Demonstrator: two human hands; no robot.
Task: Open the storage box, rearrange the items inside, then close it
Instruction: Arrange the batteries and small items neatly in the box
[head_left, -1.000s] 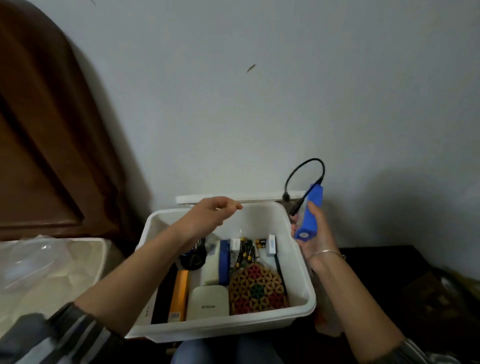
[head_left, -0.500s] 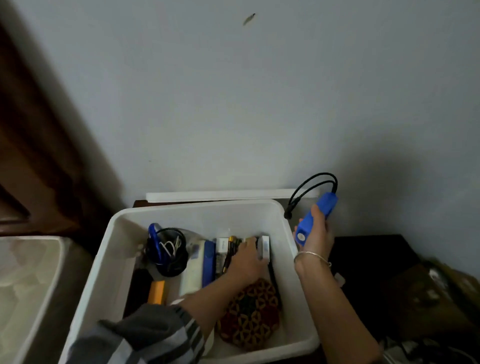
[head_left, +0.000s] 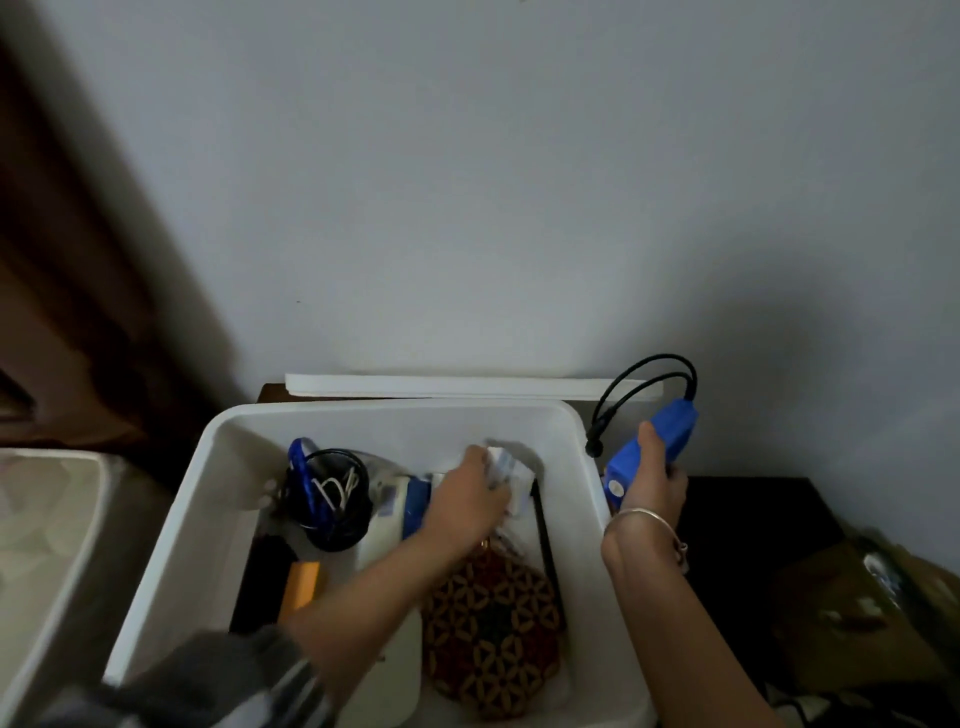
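Observation:
The white storage box (head_left: 192, 509) stands open in front of me, its lid (head_left: 447, 387) leaning flat against the wall behind it. My left hand (head_left: 470, 499) reaches deep into the box and grips a small white packet (head_left: 511, 467) near the far wall. My right hand (head_left: 652, 483) is outside the box's right rim and holds a blue device (head_left: 670, 421) with a looped black cable (head_left: 639, 384). Inside lie a patterned round pouch (head_left: 493, 629), a black cup of cables (head_left: 327, 493), an orange bar (head_left: 301, 587) and a white-and-blue box (head_left: 402, 499).
A second pale bin (head_left: 47, 545) stands at the left. A dark wooden panel (head_left: 67, 260) fills the left background, the plain wall (head_left: 519, 182) is straight ahead. A dark surface (head_left: 753, 519) and a brown bag (head_left: 857, 613) lie to the right.
My left hand went from above the box down into it and now lifts a small white packet toward the far wall. My right hand kept the blue device beside the rim.

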